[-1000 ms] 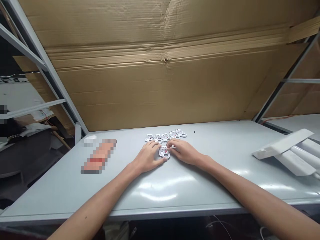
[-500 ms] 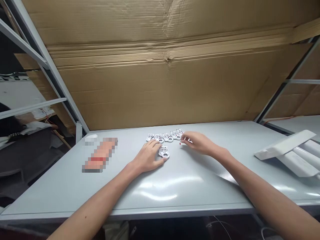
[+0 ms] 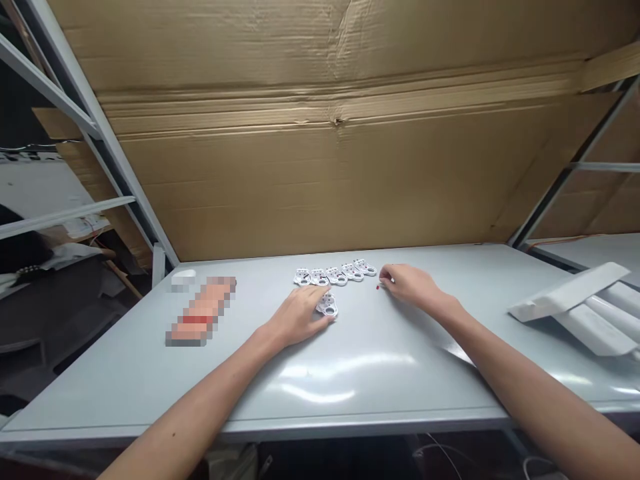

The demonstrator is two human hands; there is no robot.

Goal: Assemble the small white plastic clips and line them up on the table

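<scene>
A row of several small white plastic plates (image 3: 336,275) lies across the far middle of the grey table (image 3: 350,373). One more white plate (image 3: 329,305) lies nearer me, and my left hand (image 3: 297,317) rests on the table with its fingers lying over that plate's left edge. My right hand (image 3: 413,285) sits to the right of the row, fingers curled in a pinch. A tiny red piece (image 3: 377,287) shows at its fingertips; whether the fingers grip it I cannot make out.
A blurred orange object (image 3: 200,312) lies on the table's left part. White long profiles (image 3: 580,300) are stacked at the right edge. A large cardboard sheet (image 3: 330,133) stands behind the table, with metal rack posts (image 3: 95,127) at both sides.
My right hand has left the single plate and moved right, past the end of the row, carrying its pinch there. My left hand stayed by the single plate.
</scene>
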